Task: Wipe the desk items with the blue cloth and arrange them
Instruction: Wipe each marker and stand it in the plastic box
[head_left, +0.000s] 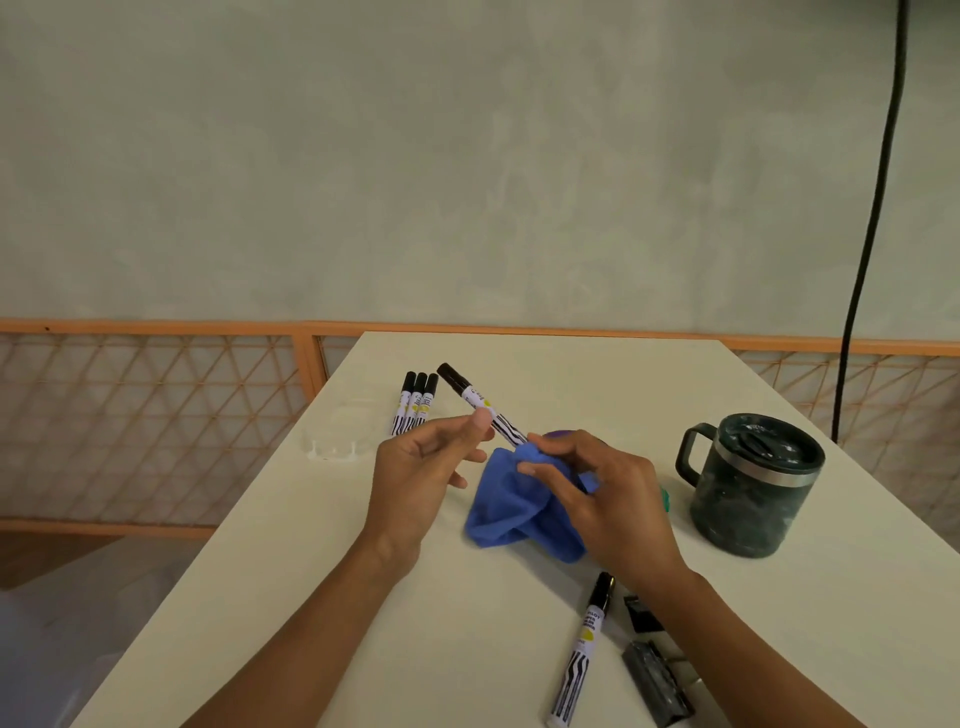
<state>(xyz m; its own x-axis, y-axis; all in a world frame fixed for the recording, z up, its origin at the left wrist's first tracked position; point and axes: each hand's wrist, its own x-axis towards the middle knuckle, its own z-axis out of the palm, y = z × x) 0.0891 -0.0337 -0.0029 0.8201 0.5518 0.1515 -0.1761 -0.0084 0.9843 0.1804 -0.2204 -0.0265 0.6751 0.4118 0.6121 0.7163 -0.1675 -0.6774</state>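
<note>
While the blue cloth (511, 512) is bunched up in the right hand (597, 493), its top end is wrapped round the lower end of a black-capped marker (470, 394), and the loose folds droop down to the middle of the white surface (311, 597). That hand's fingers curl around the cloth and squeeze the marker through it. The left hand (421, 475) pinches the same marker about halfway up between thumb and fingertip, so it sits tilted with the cap pointing up and away to the left. Three more markers (414, 408) lie side by side at the far left, touching, near a clear plastic tray (340, 431). Another spare marker (582, 649) lies by the right forearm, with two black binder clips (641, 616) just beside it. A dark green lidded mug (748, 486) stands off to the right.
</note>
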